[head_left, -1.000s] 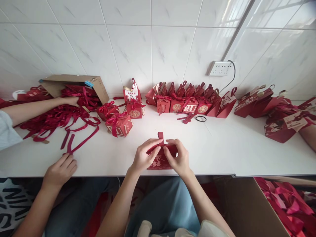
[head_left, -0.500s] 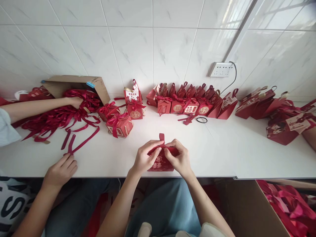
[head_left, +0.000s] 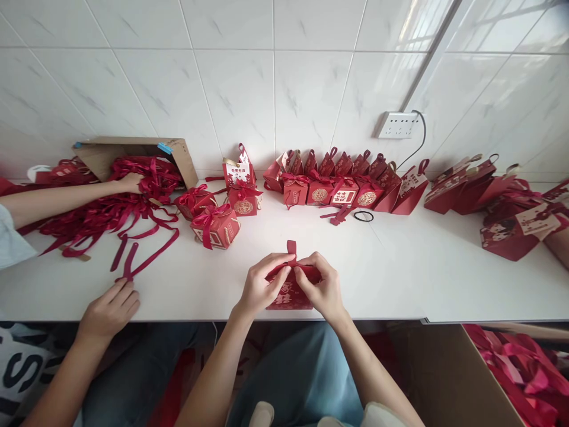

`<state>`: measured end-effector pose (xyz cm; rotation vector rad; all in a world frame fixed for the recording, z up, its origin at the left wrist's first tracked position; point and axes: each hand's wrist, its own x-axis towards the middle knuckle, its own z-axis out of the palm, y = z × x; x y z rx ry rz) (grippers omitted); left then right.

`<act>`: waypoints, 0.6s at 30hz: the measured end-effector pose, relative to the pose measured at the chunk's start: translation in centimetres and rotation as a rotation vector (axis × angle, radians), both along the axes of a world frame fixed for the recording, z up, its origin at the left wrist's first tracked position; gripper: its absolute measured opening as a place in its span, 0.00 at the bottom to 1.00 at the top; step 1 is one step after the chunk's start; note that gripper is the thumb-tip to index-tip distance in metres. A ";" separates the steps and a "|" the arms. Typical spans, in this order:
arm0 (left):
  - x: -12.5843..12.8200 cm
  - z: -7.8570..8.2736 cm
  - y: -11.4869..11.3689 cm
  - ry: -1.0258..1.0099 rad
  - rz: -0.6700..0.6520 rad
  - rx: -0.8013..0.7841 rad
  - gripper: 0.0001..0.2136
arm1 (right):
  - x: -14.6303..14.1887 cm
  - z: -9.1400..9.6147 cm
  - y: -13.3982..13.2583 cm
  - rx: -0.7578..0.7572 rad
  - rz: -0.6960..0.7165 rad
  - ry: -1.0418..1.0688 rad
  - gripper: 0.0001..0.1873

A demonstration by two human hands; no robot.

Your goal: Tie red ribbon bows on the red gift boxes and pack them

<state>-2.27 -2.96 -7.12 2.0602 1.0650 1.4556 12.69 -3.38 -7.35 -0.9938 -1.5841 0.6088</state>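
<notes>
A red gift box (head_left: 288,296) with pale printed characters stands at the table's front edge, directly before me. My left hand (head_left: 265,281) pinches the top of this box from the left, thumb and fingers closed on it. From the other side, my right hand (head_left: 320,283) pinches the same top edge, its thumb close to the left one. A red strap loop (head_left: 291,245) sticks up between my fingertips. The fingers partly hide the box's upper edge.
At left, a co-worker's hand (head_left: 110,308) holds a ribbon strip; their other hand reaches into red ribbons (head_left: 102,207) by a cardboard box (head_left: 189,163). Finished-looking boxes (head_left: 216,225) sit nearby. Several boxes (head_left: 320,193) line the wall. Another person's arm shows at far right.
My hands and the box stay almost still. The co-worker's far hand has shifted slightly left among the ribbons.
</notes>
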 end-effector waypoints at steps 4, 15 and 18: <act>0.1 0.0 0.0 -0.024 0.004 0.009 0.10 | 0.0 0.0 0.1 0.021 0.003 -0.007 0.03; 0.0 0.1 -0.1 -0.023 -0.012 -0.007 0.11 | 0.1 -0.2 0.2 0.033 0.014 -0.005 0.03; -0.1 0.1 0.0 -0.017 -0.018 -0.009 0.11 | 0.1 -0.2 0.2 0.039 0.017 -0.009 0.03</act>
